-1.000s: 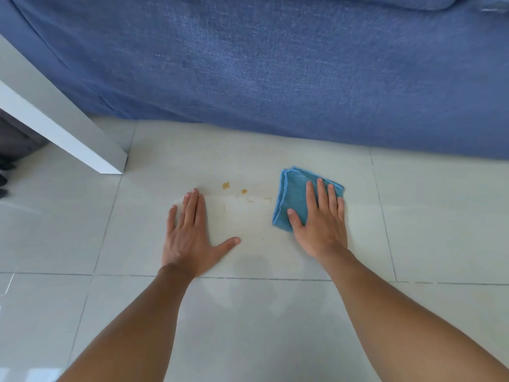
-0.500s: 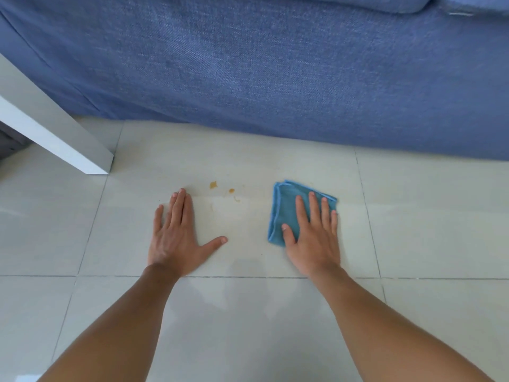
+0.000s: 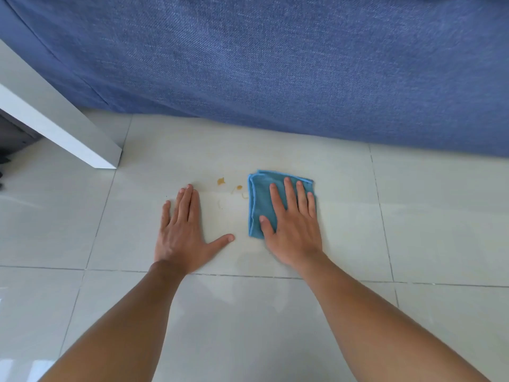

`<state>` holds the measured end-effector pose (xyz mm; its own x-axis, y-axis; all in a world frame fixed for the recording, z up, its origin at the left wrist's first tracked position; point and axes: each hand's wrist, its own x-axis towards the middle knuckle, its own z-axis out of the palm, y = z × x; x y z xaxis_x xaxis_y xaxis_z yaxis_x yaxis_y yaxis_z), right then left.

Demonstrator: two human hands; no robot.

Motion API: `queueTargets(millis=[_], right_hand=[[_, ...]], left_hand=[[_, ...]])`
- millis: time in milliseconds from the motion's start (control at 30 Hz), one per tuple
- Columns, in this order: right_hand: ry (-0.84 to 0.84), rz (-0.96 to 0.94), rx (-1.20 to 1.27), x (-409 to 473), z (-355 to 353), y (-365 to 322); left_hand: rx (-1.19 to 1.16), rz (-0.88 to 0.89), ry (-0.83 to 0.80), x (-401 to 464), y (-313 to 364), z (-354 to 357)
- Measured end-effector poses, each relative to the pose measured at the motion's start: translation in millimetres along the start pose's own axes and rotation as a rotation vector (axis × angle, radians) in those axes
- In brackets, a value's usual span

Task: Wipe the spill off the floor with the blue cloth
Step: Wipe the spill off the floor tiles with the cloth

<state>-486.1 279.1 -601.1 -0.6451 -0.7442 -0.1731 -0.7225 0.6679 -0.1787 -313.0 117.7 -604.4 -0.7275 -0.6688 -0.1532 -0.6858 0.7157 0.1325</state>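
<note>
There was a single view, from a wide-angle camera worn on the person's head. It looked forward and steeply down at the tiled floor (image 3: 275, 326), close above it, with both bare forearms running up from the bottom edge to the left hand (image 3: 183, 238) and right hand (image 3: 293, 230) near the middle. The blue sofa front (image 3: 275, 64) filled the upper part, and a white furniture leg (image 3: 63, 128) slanted in from the left edge.
</note>
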Motion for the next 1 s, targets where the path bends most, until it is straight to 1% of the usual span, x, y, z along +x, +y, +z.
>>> queueTargets(millis=[100, 233, 333, 467, 600, 700, 767, 833, 900, 1000], right_hand=[[-0.005, 0.009, -0.024, -21, 4, 20], [0.057, 0.186, -0.058, -7, -7, 57], [0.059, 0.259, -0.061, 20, -14, 65], [0.045, 0.244, -0.072, 46, -13, 44], [0.015, 0.122, -0.058, 53, -11, 6], [-0.015, 0.02, -0.051, 36, -3, -18], [-0.031, -0.016, -0.067, 13, 2, -14], [-0.055, -0.003, -0.086, -5, 1, 6], [-0.056, 0.058, -0.098, -8, -4, 30], [-0.005, 0.186, -0.108, 19, -13, 49]], left_hand=[[-0.004, 0.004, -0.007, -2, -2, -1], [-0.008, 0.004, -0.005, 0, 3, -3], [-0.007, 0.009, 0.009, 4, 4, -4], [-0.028, 0.009, 0.0, 5, 3, -5], [-0.036, 0.005, -0.008, 4, 1, -6], [-0.031, -0.009, -0.005, 0, -2, -4], [-0.032, -0.017, -0.006, -3, -3, -2], [-0.035, -0.019, -0.008, -5, -2, -3], [-0.031, -0.015, -0.003, -4, -1, -5], [-0.045, -0.012, 0.014, 0, 0, -8]])
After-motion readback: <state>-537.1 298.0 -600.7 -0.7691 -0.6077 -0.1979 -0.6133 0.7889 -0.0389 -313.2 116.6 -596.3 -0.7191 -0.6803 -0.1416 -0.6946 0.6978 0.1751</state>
